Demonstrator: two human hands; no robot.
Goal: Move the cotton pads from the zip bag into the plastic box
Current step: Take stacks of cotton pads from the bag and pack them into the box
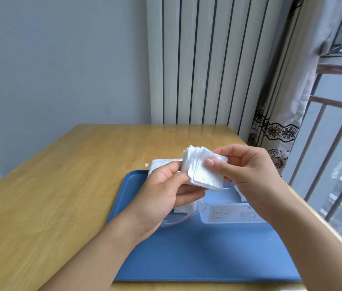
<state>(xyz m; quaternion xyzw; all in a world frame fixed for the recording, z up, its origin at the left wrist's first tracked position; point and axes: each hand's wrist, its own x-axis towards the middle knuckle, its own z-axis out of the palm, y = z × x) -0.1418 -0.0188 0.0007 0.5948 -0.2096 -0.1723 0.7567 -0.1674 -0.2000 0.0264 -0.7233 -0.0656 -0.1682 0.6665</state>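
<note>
Both hands were raised above the blue tray (187, 259), the right hand (247, 164) and left hand (163, 192) sharing 1 stack of cotton pads (203, 171). Under them lay the zip bag (178, 217) and, just beside it on the right, the plastic box (229, 213), partly hidden by the right forearm. The tray's near half lay bare, as did the wooden table (61, 185) to the left. A radiator (197, 59) and curtain (281, 122) closed off the far and right sides.

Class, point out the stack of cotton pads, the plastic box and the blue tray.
stack of cotton pads (204, 171), head view, front pad's face
plastic box (229, 215), head view, labelled near wall
blue tray (197, 255), head view, bare floor
</note>
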